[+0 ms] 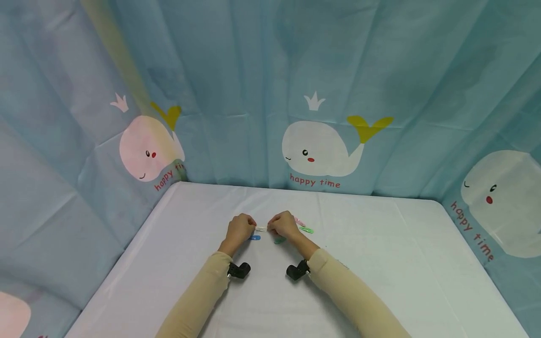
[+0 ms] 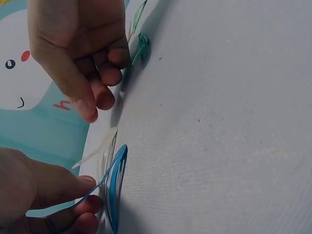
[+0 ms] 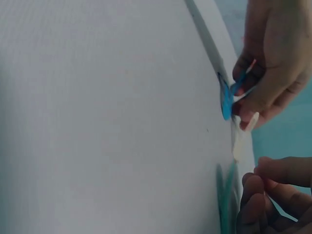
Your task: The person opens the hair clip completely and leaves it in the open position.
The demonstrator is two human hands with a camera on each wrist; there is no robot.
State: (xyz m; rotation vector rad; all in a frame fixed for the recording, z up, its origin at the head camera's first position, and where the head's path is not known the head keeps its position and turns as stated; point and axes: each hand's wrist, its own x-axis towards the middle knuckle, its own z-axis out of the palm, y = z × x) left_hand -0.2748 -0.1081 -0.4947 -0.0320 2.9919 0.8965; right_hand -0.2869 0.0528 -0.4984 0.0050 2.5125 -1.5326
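Note:
My left hand (image 1: 240,230) has its thumb and fingertips at the left end of a white snap hair clip (image 1: 260,229) and appears to pinch it. A blue snap hair clip (image 1: 255,237) lies just nearer, its flap (image 2: 95,187) raised in front of the left fingers. My right hand (image 1: 285,224) hovers at the white clip's other end. Its thumb and bent fingers (image 2: 104,97) stand apart from the clip in the left wrist view, and no thing shows between them. A dark green hair clip (image 1: 279,240) lies below the right hand.
A pink hair clip (image 1: 299,221) and a light green hair clip (image 1: 306,230) lie beyond the right hand. White cloth covers the table (image 1: 380,263). A blue whale-print curtain (image 1: 236,145) hangs behind it and at both sides.

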